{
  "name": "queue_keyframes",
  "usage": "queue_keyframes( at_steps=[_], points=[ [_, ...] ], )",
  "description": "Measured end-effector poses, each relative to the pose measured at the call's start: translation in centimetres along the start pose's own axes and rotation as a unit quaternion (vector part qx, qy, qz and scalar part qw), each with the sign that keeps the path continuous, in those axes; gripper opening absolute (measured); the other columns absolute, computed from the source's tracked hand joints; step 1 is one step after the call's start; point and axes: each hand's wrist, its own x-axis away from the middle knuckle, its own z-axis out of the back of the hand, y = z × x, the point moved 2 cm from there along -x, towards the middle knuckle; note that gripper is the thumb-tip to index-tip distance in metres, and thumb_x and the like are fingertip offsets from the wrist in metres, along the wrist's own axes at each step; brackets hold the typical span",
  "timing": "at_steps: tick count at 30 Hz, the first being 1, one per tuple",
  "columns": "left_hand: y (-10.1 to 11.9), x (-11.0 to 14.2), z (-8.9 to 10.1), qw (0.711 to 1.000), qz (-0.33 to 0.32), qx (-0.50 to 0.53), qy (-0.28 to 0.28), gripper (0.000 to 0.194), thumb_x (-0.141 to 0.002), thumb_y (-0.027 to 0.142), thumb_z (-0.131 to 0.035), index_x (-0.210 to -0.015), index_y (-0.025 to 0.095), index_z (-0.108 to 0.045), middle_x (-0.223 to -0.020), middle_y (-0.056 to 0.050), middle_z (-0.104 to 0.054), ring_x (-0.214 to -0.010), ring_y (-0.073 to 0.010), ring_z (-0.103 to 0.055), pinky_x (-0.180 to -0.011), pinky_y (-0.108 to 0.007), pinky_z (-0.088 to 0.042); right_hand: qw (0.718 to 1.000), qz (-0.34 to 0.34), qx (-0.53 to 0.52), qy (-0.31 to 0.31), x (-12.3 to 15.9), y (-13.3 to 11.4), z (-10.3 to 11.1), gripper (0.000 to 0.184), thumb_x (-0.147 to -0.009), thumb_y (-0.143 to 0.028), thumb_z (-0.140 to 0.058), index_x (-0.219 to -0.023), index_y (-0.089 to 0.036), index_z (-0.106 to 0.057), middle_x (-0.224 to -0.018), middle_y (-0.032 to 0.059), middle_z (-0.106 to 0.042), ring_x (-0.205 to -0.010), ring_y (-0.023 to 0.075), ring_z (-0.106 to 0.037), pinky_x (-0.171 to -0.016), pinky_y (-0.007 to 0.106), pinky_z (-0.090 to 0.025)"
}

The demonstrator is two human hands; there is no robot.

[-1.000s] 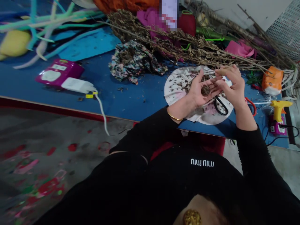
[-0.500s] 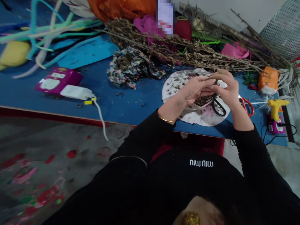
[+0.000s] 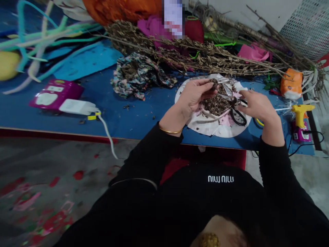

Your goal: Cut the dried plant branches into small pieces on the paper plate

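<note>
Your L hand (image 3: 191, 96) has the brown clump (image 3: 214, 84) now, pinched b/w thumb and fingers, almost closed, just above the pile of dry bits (image 3: 216, 105) on the white cloth (image 3: 205, 127). 1 s ago the clump lay on your open L palm, R fingers close by; 0.5 s ago both hands met around it. Now they're apart, w/ a clear gap b/w them.

Your R hand (image 3: 259, 106) has come down on the R side of the white cloth, fingers half curled at the black-handled scissors (image 3: 238, 118). Can't tell if they've got hold of a handle or only touch it; fingertips are right by the pivot. Lower loop's over the white cloth, approx. same spot as before. More of the pile shows now that your L hand's off to its L.

Red handle that showed beside your R wrist is out of sight; a yellow curved handle (image 3: 259, 122) peeks out there instead.

Rest of the table (image 3: 141, 118) looks unchanged, just shifted L in view: floral cloth (image 3: 142, 77) w/ brown bits, L of the white cloth; dry stalks (image 3: 195, 58) along the back; purple socket box (image 3: 58, 92) far L; yellow glue gun (image 3: 301, 113) and orange pack (image 3: 291, 82) over R.
</note>
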Motion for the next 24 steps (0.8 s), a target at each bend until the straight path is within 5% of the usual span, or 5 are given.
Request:
queue_keyframes(
  at_steps=[4,10,19,24],
  points=[
    [-0.4,-0.3,-0.1,0.999,0.024,0.003,0.022,0.012,-0.09,0.018,-0.073,-0.102,0.018,-0.074,-0.092,-0.005,-0.079,-0.085,-0.0147,-0.075,-0.086,-0.029,-0.062,0.996,-0.048,0.063,-0.044,2.2,0.6,-1.4,0.075,-0.08,-0.043,-0.063,-0.146,-0.009,-0.05,-0.125,0.0248,-0.064,-0.104,0.0391,-0.063,-0.085,0.049,-0.05],
    [-0.8,-0.2,-1.0,0.998,0.057,0.017,0.031,0.013,-0.088,0.008,-0.072,-0.097,0.015,-0.068,-0.091,-0.006,-0.076,-0.084,-0.0152,-0.076,-0.089,-0.03,-0.062,0.999,-0.02,0.028,-0.006,1.8,1.0,-4.0,0.091,-0.076,-0.038,-0.06,-0.158,-0.009,-0.036,-0.127,0.0242,-0.059,-0.112,0.0408,-0.056,-0.091,0.053,-0.047],
    [0.3,0.3,-1.0,0.996,0.057,0.062,0.031,0.017,-0.086,0.003,-0.07,-0.097,0.015,-0.07,-0.089,-0.005,-0.076,-0.086,-0.0163,-0.076,-0.094,-0.034,-0.062,0.99,-0.101,0.057,0.074,2.5,0.5,-2.2,0.063,-0.077,-0.04,-0.06,-0.136,-0.018,-0.061,-0.112,0.0183,-0.063,-0.094,0.0349,-0.06,-0.078,0.043,-0.046],
    [0.0,-0.1,-0.7,0.995,0.042,0.083,0.028,0.02,-0.086,0.002,-0.069,-0.1,0.016,-0.072,-0.091,-0.004,-0.076,-0.089,-0.0151,-0.076,-0.096,-0.031,-0.061,0.993,-0.075,-0.037,0.088,3.3,2.9,-1.8,0.056,-0.08,-0.042,-0.06,-0.131,-0.018,-0.064,-0.101,0.0125,-0.066,-0.088,0.0297,-0.061,-0.081,0.042,-0.049]
  ],
)
